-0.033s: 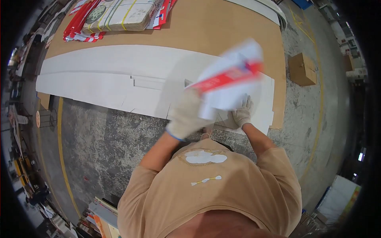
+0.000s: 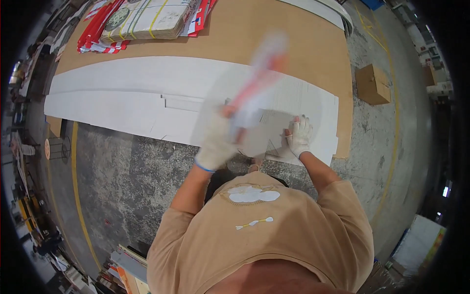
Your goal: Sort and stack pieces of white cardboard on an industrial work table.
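Observation:
My left hand [image 2: 218, 144], in a white glove, grips a flat red and white printed sheet [image 2: 259, 78] that is blurred by motion and raised over the work surface. My right hand [image 2: 298, 134], also gloved, rests flat on a pale sheet [image 2: 267, 134] at the right end of the long white sheets [image 2: 147, 93]. These white sheets lie in overlapping layers on a large brown board [image 2: 274, 39] on the floor. I stand at the board's near edge.
A strapped bundle of flat cartons [image 2: 147, 19] lies on red and white printed sheets [image 2: 98, 39] at the board's far left. A small cardboard box [image 2: 372, 83] sits on the concrete floor to the right. Yellow floor lines [image 2: 76, 196] run along both sides. Stacked goods [image 2: 127, 264] lie at lower left.
The red and white sheet in my left hand has swung up and away and is now blurred. My right hand has come off it and lies flat on the pale sheet.

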A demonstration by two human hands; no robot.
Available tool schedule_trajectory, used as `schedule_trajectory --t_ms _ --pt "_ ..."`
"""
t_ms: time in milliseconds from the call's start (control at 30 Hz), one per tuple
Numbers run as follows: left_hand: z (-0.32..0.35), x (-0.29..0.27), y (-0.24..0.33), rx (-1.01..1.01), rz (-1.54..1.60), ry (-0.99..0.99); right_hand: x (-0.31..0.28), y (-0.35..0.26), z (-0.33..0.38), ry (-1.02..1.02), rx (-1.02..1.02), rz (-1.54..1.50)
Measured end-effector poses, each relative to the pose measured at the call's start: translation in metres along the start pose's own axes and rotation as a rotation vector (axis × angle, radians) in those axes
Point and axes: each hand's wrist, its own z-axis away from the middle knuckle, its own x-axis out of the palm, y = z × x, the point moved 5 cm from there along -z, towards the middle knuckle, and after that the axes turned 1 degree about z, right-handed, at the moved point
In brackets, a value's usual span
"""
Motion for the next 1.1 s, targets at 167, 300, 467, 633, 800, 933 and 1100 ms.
schedule_trajectory --t_ms 167,300,467,633,800,933,1100 --pt "0.09 -0.007 -0.168 -0.888 1.108 0.527 0.009 0.008 0.002 -0.033 0.019 0.02" --pt "0.113 0.0 -0.228 -0.912 1.08 0.597 0.014 0.012 0.003 -0.018 0.014 -0.011" --pt "0.075 -0.021 -0.175 -0.917 0.369 0.372 0.006 0.014 0.001 -0.052 0.038 -0.033" --pt "0.006 0.011 0.006 -0.103 -0.323 -0.13 0.0 0.017 0.001 -0.058 0.029 -0.075" --pt "0.029 0.131 0.06 0.16 -0.566 -0.235 0.048 0.05 0.002 -0.021 -0.047 -0.03" --pt "0.011 0.101 0.063 0.169 -0.444 -0.258 0.072 0.065 0.012 -0.054 -0.04 -0.109" --pt "0.065 0.008 -0.077 -0.284 0.042 -0.016 0.01 0.032 0.007 -0.056 0.006 -0.023"
